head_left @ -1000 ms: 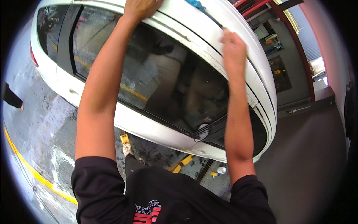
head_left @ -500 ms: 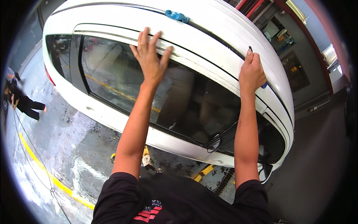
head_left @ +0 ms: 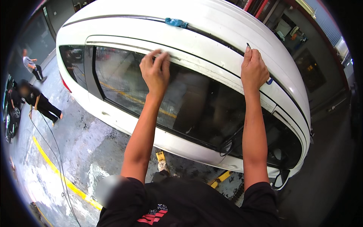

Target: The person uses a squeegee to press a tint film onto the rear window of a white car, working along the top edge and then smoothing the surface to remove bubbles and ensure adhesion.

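The left hand (head_left: 155,75), spread flat half a second ago, now curls above the white car's (head_left: 208,45) door frame (head_left: 206,69); whether it pinches anything, I cannot tell. The right hand (head_left: 255,70) clenches a slim dark-tipped tool (head_left: 248,45) over the roof edge, suggesting continuing work there.

Legible print on the wearer's black shirt (head_left: 204,206) only. Chest, well below and left of the right hand's (head_left: 254,70) grip: small white capitals (head_left: 162,207), two short rows; bold red block print (head_left: 152,217) adjoining, nearer body. Fabric folds break both.
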Demonstrator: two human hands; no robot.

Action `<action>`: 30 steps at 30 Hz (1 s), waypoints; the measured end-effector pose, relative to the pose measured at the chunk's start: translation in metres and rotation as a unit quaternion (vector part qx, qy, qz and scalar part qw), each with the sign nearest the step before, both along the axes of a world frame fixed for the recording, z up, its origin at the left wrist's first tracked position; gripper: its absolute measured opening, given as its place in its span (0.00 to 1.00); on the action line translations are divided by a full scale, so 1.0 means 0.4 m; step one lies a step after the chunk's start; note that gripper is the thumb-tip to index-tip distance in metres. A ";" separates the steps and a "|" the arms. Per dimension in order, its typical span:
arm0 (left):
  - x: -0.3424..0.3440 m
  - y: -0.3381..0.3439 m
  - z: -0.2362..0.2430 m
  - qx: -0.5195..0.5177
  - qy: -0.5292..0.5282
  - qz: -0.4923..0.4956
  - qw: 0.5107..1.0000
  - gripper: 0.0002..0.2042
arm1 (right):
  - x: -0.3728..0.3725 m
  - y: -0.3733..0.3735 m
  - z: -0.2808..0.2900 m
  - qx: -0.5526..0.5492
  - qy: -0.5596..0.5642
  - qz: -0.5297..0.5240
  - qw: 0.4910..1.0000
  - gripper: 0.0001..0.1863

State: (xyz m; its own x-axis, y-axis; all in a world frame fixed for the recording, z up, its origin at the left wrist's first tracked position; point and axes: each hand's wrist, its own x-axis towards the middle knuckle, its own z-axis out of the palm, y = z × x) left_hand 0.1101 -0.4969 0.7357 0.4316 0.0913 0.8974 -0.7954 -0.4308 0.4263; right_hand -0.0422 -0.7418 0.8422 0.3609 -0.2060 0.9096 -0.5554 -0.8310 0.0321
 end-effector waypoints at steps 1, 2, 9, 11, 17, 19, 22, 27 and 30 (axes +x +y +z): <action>-0.033 0.000 0.015 0.003 -0.038 -0.019 0.999 0.07 | -0.003 0.000 -0.008 0.003 -0.002 0.000 1.000 0.18; -0.044 -0.015 0.019 0.002 -0.034 -0.031 0.999 0.07 | -0.003 -0.001 -0.008 -0.003 -0.005 0.004 1.000 0.18; -0.052 -0.044 0.018 0.019 -0.075 -0.008 0.997 0.08 | -0.007 0.001 0.000 -0.004 -0.012 0.028 1.000 0.18; -0.045 -0.051 0.017 0.042 -0.099 0.014 0.994 0.08 | -0.009 -0.001 0.000 -0.015 -0.013 0.026 0.999 0.17; -0.050 -0.064 0.017 0.059 -0.099 0.056 0.992 0.06 | 0.000 -0.018 -0.004 -0.036 -0.038 0.056 0.997 0.18; -0.043 -0.057 0.020 0.048 -0.091 0.048 0.994 0.07 | 0.001 -0.020 -0.008 -0.040 -0.040 0.056 0.997 0.19; -0.064 -0.043 0.027 0.058 -0.072 0.011 0.996 0.07 | 0.005 -0.024 -0.011 -0.022 -0.040 0.057 0.997 0.18; -0.064 -0.054 0.020 0.057 -0.081 0.024 0.995 0.07 | -0.004 -0.023 -0.008 -0.040 -0.044 0.067 0.996 0.19; -0.054 -0.062 0.009 0.073 -0.093 0.064 0.991 0.06 | -0.003 -0.019 -0.013 -0.037 -0.044 0.075 0.996 0.19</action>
State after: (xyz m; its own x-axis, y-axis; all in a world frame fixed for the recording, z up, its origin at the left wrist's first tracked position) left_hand 0.0885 -0.5216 0.7394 0.2506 -0.0019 0.9681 -0.7888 -0.5802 0.2030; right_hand -0.0434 -0.7494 0.8369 0.3017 -0.0865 0.9495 -0.4282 -0.9021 0.0538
